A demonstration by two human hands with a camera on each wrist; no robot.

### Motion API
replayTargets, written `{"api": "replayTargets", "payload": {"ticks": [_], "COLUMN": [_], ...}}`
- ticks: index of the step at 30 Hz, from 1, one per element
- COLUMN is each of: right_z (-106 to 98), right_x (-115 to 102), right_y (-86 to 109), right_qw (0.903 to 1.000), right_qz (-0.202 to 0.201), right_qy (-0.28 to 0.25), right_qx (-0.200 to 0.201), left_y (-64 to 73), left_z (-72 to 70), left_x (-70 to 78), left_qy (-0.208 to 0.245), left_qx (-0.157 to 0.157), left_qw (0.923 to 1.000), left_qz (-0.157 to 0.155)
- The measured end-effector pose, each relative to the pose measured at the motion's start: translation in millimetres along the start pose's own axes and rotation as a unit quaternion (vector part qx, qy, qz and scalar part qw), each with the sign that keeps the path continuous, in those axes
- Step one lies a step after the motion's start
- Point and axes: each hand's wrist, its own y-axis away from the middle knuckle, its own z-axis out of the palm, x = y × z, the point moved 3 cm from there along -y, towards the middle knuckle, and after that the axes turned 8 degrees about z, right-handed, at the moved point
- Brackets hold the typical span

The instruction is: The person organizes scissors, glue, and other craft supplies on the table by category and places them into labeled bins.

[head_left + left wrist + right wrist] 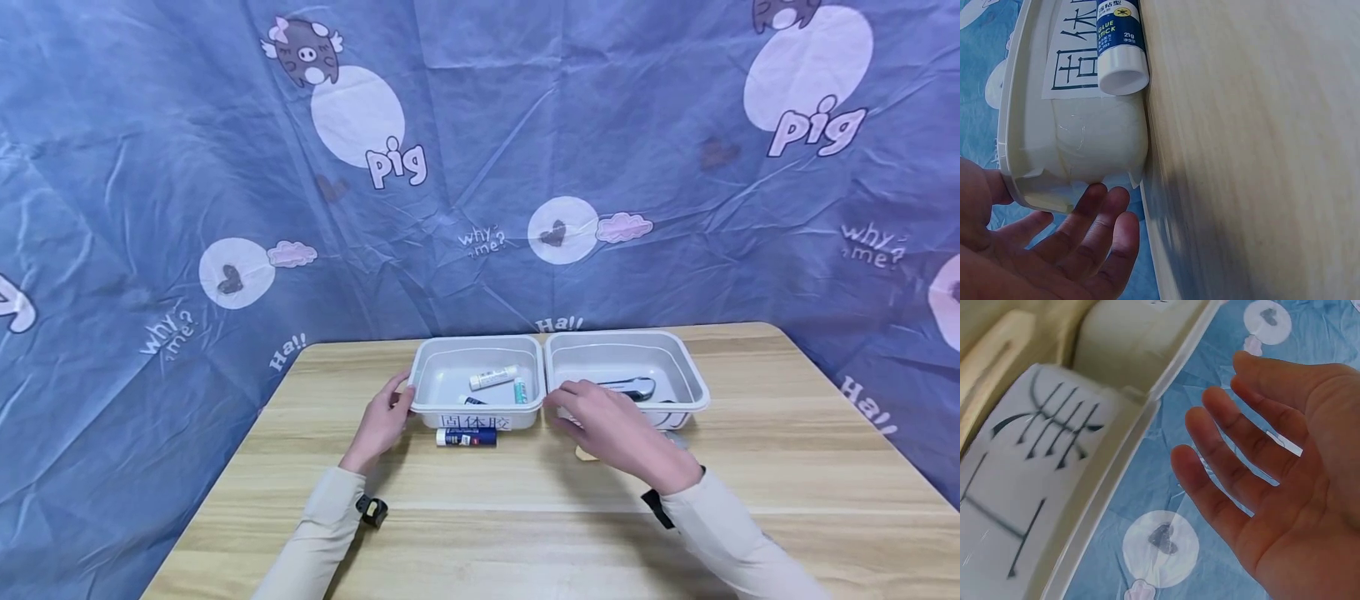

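Note:
My left hand is at the left end of a white plastic bin. In the left wrist view its fingers are spread and loosely bent, fingertips at the bin's corner, thumb at the rim. A blue-and-white glue stick lies against the bin's labelled front. Inside the bin are several glue sticks, among them a white one and a green one. My right hand hovers by the near left corner of a second white bin; its relaxed fingers hold nothing in the right wrist view.
A utility knife lies in the right bin, partly hidden by my right hand. On the table before that bin, a beige piece and a grey one show around the hand. A blue printed curtain hangs behind the wooden table.

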Motion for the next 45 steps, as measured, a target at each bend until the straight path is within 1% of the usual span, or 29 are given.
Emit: {"api": "replayTargets", "payload": {"ticks": [5,10,15,24,34,40,45], "right_z": [-0.9,-2.4,-3.5,-2.6,4.4,9.2,12.5], "right_x": [9.3,18.0,26.2,41.3,53.9,56.4,57.0], "right_y": [14.4,26.4,36.4,49.2,54.0,54.3,54.3], "right_qw": [0.9998,0.9994,0.9992,0.9990,0.9987,0.9975,0.9967], "right_qz": [-0.012,-0.023,-0.017,0.011,0.013,0.018,0.019], "right_qy": [0.015,0.016,0.027,0.043,0.044,0.046,0.053], "right_qx": [0.008,0.020,0.025,0.003,-0.023,-0.051,-0.058], "left_y": [1.1,0.7,-0.2,-0.5,-0.6,-0.8,-0.9], "left_z": [-0.5,-1.0,-1.0,-0.6,-0.5,-0.7,-1.1], "left_x": [-0.8,-0.6,0.5,-1.2,-0.7,0.3,1.4], "left_qy": [-0.002,-0.005,-0.006,-0.012,-0.012,-0.013,-0.013], "left_qx": [-0.002,0.000,-0.002,-0.004,-0.005,-0.006,-0.006], "left_qw": [1.0000,1.0000,1.0000,0.9999,0.9999,0.9999,0.9999], "left_qz": [-0.002,-0.001,0.005,0.008,0.006,0.003,0.002]}}
